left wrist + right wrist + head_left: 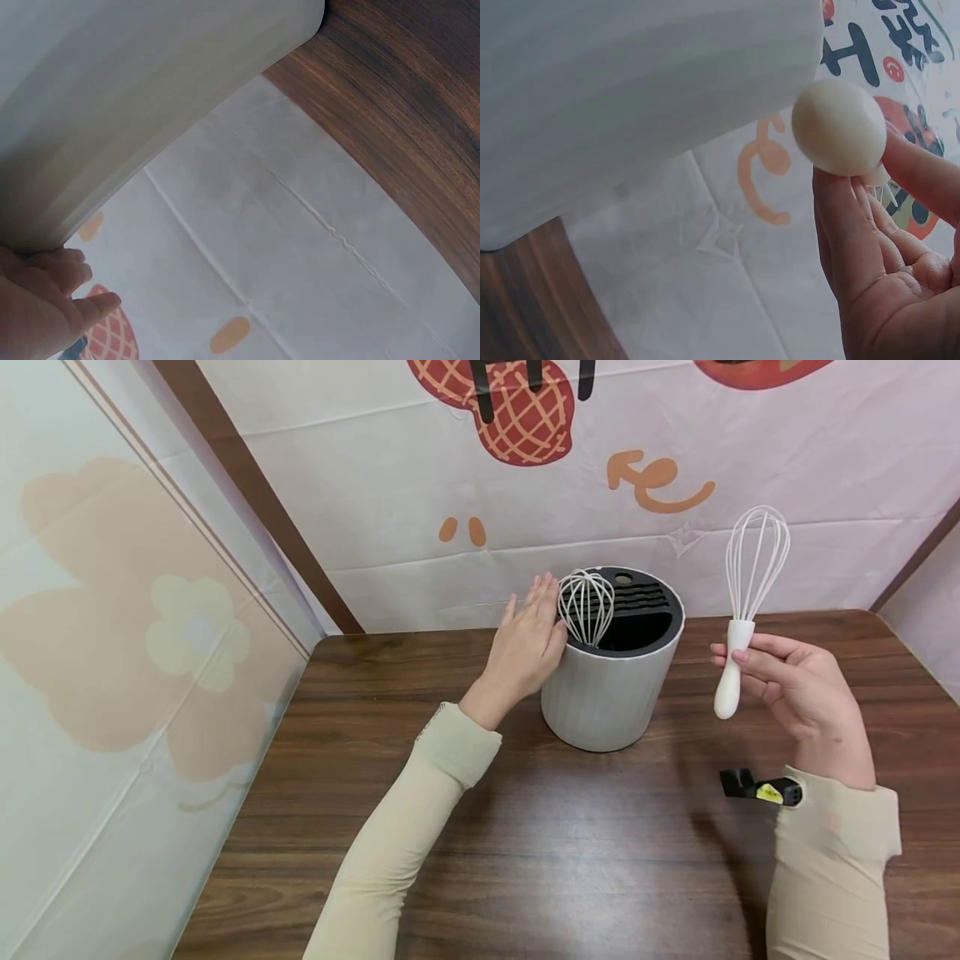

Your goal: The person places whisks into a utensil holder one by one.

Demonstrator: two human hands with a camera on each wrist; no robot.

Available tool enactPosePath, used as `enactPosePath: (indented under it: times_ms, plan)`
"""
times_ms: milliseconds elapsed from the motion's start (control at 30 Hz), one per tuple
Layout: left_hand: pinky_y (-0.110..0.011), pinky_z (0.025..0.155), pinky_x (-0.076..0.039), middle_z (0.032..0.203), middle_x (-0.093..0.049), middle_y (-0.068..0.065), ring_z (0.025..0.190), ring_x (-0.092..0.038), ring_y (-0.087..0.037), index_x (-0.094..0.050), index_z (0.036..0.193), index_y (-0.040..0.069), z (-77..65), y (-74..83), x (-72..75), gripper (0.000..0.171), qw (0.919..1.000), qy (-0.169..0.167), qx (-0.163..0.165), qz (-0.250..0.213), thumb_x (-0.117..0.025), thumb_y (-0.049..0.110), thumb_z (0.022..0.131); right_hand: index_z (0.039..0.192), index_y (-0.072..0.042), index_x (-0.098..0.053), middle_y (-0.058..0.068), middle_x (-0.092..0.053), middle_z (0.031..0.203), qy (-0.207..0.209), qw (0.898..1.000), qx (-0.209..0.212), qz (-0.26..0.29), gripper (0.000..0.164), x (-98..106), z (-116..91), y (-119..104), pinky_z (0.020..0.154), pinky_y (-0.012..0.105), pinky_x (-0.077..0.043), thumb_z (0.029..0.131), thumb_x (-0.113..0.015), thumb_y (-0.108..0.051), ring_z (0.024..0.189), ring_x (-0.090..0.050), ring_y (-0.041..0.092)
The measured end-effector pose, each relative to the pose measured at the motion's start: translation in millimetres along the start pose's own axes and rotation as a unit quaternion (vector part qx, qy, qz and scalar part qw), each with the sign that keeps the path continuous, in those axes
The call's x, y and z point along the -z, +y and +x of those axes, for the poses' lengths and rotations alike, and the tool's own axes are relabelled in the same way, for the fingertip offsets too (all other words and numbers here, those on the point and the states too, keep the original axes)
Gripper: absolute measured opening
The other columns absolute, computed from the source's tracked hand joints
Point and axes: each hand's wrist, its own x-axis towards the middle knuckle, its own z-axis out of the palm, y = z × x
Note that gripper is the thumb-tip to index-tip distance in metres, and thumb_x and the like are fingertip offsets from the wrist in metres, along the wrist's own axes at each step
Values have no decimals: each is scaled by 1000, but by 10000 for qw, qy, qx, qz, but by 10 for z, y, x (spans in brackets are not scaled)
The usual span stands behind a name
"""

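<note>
My right hand [813,685] pinches a white whisk [741,643] by its handle, wires pointing up, to the right of the holder. In the right wrist view the round end of the whisk's handle [840,127] faces the camera between thumb and fingers. A white utensil holder [607,702] with a black slotted top stands near the table's back edge. Another whisk [587,610] sits in it at the left, wires up, its handle hidden inside. My left hand [523,643] rests with straight fingers against the holder's left side, fingertips at the rim.
The brown wooden table [585,860] runs back to a printed cloth wall [375,485]. Another cloth panel [112,652] borders the left side. A black camera mount [761,788] sticks out from the right sleeve cuff.
</note>
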Motion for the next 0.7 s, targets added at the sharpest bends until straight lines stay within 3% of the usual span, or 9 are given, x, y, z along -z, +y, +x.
enactPosePath:
  times_ms: [700]
  plan:
    - [-39, 115, -2, 155, -19, -11, 143, -8, -15, -22, 148, -1, 7, 5, 13, 55, 9998, -155, 66, 129, -28, 25, 100, 102, 13, -66, 24, -69, 95, -352, 9988, 330, -33, 28, -218, 122, -109, 76, 33, -54, 87, -43, 22, 89, -69, 28]
